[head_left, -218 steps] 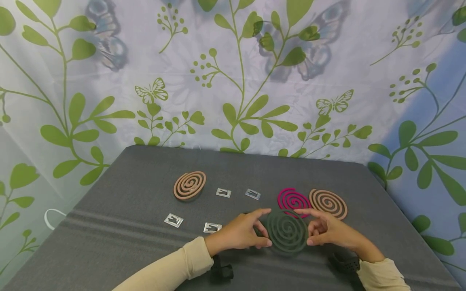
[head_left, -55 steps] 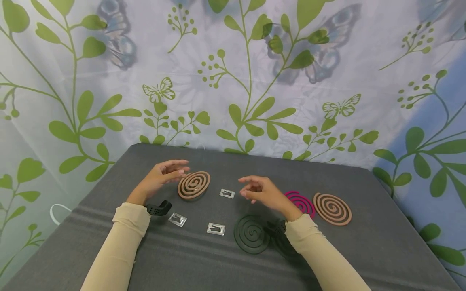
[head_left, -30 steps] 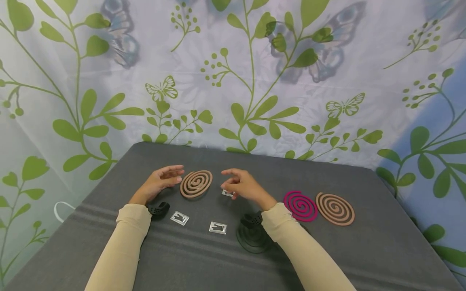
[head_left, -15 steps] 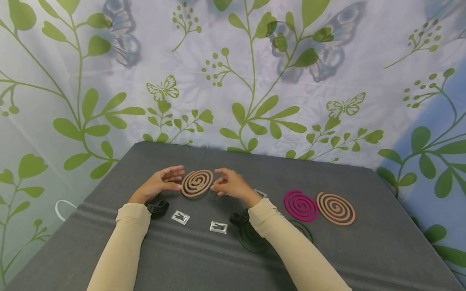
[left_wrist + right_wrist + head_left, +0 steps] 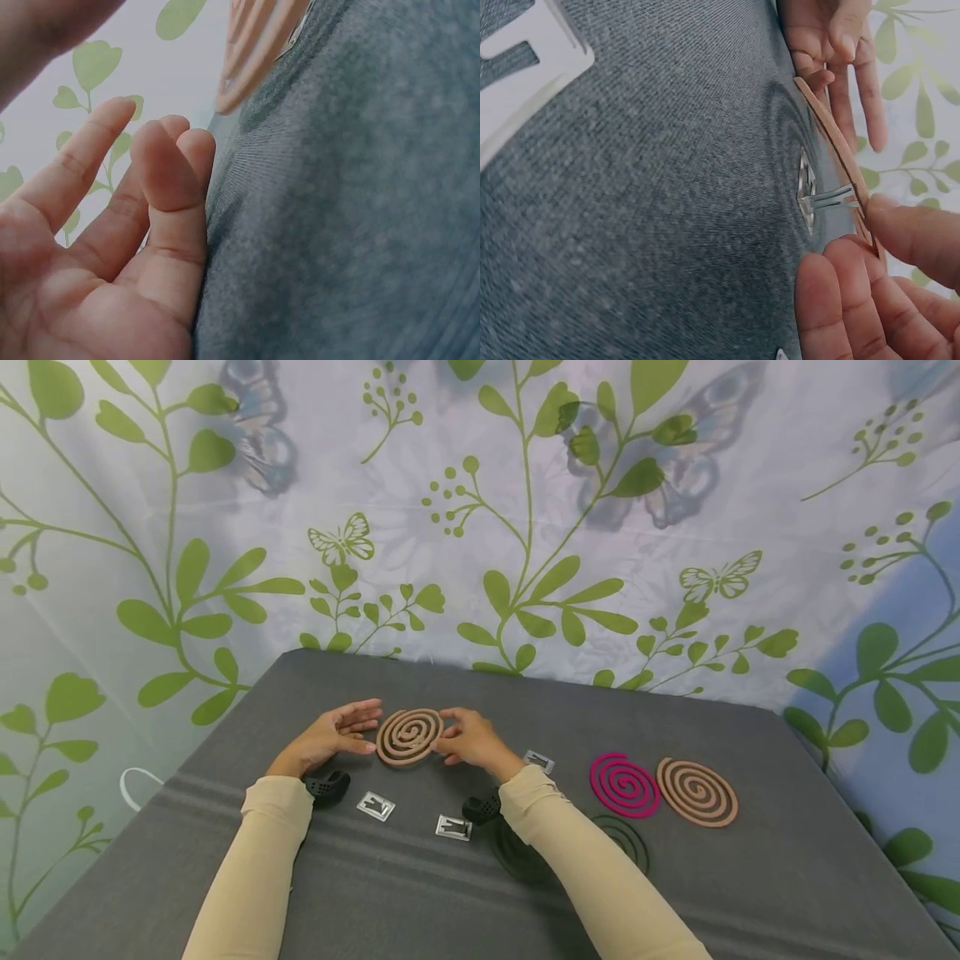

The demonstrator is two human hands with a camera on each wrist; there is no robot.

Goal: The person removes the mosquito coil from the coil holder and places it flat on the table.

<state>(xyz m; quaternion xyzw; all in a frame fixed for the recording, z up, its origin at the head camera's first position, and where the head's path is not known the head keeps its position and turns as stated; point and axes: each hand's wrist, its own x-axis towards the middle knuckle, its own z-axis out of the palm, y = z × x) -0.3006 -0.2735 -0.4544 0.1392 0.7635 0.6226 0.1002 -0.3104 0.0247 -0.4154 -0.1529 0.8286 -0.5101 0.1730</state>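
Observation:
A tan mosquito coil (image 5: 408, 737) sits tilted above the far left part of the table, on a small metal stand (image 5: 807, 191) whose prong reaches up to it in the right wrist view. My right hand (image 5: 472, 742) pinches the coil's right edge between thumb and fingers. Beside the left edge is my left hand (image 5: 330, 739), its fingers loosely extended. The left wrist view shows a gap between that hand's fingers (image 5: 169, 172) and the coil (image 5: 255, 56).
A magenta coil (image 5: 624, 785) and another tan coil (image 5: 697, 792) lie at the right. Dark green coils (image 5: 637, 843) are partly hidden under my right sleeve. Flat metal stands lie nearby: one left (image 5: 377, 806), one in front (image 5: 453, 827), one behind the sleeve (image 5: 538, 762). A patterned curtain (image 5: 450, 527) hangs behind.
Earlier both hands held a dark green coil at the right; green coils now lie on the table. My hands moved left, and my right hand reached the tan coil and took its edge.

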